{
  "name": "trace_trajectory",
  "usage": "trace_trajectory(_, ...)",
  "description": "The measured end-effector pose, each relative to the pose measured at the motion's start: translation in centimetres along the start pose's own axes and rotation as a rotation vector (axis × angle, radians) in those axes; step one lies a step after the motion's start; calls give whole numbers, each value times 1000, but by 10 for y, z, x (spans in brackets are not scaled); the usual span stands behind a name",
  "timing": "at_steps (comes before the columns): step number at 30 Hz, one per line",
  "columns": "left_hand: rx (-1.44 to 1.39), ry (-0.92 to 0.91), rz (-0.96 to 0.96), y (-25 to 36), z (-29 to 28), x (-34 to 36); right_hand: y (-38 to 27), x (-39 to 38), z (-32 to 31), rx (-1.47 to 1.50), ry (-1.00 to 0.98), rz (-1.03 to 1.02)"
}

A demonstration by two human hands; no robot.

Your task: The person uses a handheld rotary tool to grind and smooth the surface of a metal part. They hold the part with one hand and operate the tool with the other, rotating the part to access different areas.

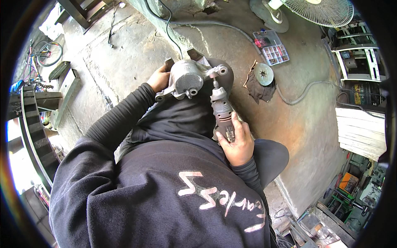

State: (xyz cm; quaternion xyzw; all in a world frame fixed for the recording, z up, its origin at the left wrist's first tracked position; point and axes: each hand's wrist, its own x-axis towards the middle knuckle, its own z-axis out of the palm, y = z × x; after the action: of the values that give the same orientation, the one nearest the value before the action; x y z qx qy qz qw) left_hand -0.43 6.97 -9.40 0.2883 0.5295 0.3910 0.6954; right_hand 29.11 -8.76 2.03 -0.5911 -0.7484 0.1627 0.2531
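Note:
Over my knees sits a grey cast-metal part (187,79) with a round drum-like body and several lugs with holes. My left hand (159,79) is closed on its left side, most of the fingers hidden behind the metal. My right hand (238,142) is wrapped around a dark rotary tool (222,108), pointing away from me. The tool's tip is right at the lug on the part's right side; whether it touches the metal I cannot tell.
On the floor to the right are a clear compartment box (275,51), a round disc (264,74) on a dark cloth (261,91), and a grey hose (295,99). A fan (320,10) stands far right. Metal racks (359,64) line the right; a bicycle (49,54) is far left.

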Motion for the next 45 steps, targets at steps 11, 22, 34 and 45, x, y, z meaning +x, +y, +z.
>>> trace_trajectory(11,-195,-222,-309,-9,-20,26,-7,13,3,-6,-29,-103)
trace_trajectory(22,-167,-324,-543,7,-13,13,-10,20,4,1,-1,-66)
trace_trajectory(34,-286,-392,-609,1,-21,15,-9,21,6,12,37,-51)
trace_trajectory(45,-277,-366,-606,9,-16,9,-10,22,9,17,-29,-113)
